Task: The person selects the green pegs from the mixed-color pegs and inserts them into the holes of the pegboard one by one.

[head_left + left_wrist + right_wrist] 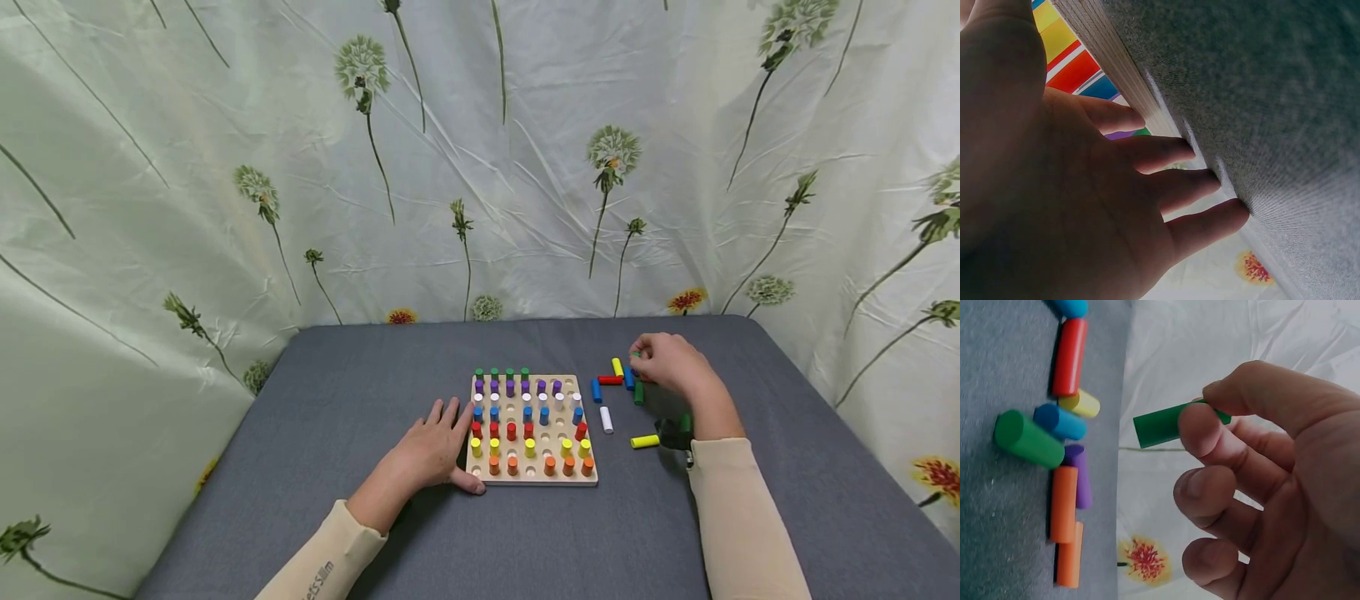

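A wooden pegboard [532, 480] lies on the table, with rows of green, purple, white, blue, red, yellow and orange pegs standing in it and some bare holes. Against its left edge rests my left hand [431, 450], fingers spread; the left wrist view shows the board's side [1110, 56] by the fingertips. To the right of the board, my right hand [672, 364] pinches a green peg [1160, 425] between thumb and index finger, above the loose pegs. Another green peg [1029, 439] lies on the table below it.
Loose pegs lie right of the board: a red peg [611, 380], a blue peg [597, 391], a white peg [606, 419] and a yellow peg [645, 442] among them. Two orange pegs [1064, 503] and a purple peg [1080, 478] show in the right wrist view. Behind the grey table [360, 375] hangs a flowered cloth [525, 208].
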